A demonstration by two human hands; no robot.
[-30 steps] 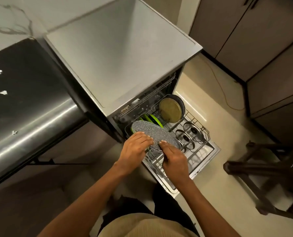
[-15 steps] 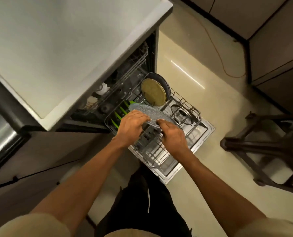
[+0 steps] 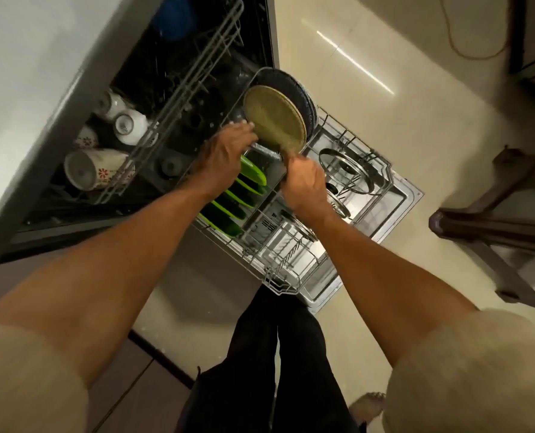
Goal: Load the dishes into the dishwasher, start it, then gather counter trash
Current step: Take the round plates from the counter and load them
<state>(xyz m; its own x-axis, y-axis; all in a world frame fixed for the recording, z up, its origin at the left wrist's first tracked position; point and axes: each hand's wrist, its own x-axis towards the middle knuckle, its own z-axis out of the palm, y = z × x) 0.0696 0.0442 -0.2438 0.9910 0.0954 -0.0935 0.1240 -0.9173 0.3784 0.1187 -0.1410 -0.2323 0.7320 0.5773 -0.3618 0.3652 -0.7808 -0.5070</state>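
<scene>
The grey speckled plate was flat between the two hands one second ago, above the rack. Now it stands nearly on its edge, low in the lower rack, and only a thin strip of it shows between the hands. It sits just in front of the tan plate, on the 6 o'clock side of it, and behind the row of green plates.

The left hand lies over the plate's left edge with the fingers curled down on it. The right hand is closed on the plate's right edge, at about 3 o'clock from the left hand. Both hands hold it; neither has let go.

The camera has also moved forward and down, so the upper rack with its white cups is now in view at 10 o'clock, and the pot lids lie in the rack at 3 o'clock from the right hand.

I judge that the plate is going into a slot and is almost seated, but I cannot see the tines under it, so I cannot tell if it stands by itself. For the task this means one more dish is nearly loaded. Starting the dishwasher and gathering the trash are not yet done.
</scene>
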